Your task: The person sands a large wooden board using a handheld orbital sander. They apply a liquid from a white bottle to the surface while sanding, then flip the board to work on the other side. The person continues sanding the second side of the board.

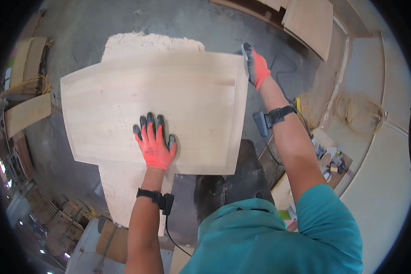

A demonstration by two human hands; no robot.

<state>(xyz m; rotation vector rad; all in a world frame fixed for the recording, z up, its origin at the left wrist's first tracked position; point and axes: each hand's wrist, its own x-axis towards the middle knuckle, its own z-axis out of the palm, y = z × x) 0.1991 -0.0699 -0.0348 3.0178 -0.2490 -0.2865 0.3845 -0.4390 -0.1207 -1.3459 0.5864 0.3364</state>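
Note:
A pale wooden panel [123,109] with a bevelled border lies flat in front of me. My left hand [155,144], in a red glove with dark grey fingertips, rests on the panel with its fingers spread, holding nothing. Along the panel's right edge, near the far corner, my right hand [257,68] wears a matching glove, with its fingers closed around a thin, flat, light-grey piece [245,57]. That piece stands against the panel's edge; most of it is hidden by the glove, so its kind does not show.
Under the panel is a rough-edged pale slab [153,43]. Wooden boards [308,23] stand at the far right. Cables [285,68] run beside my right arm, near small tools and tape [334,168]. More boards [29,114] and yellow cord [27,86] lie at left.

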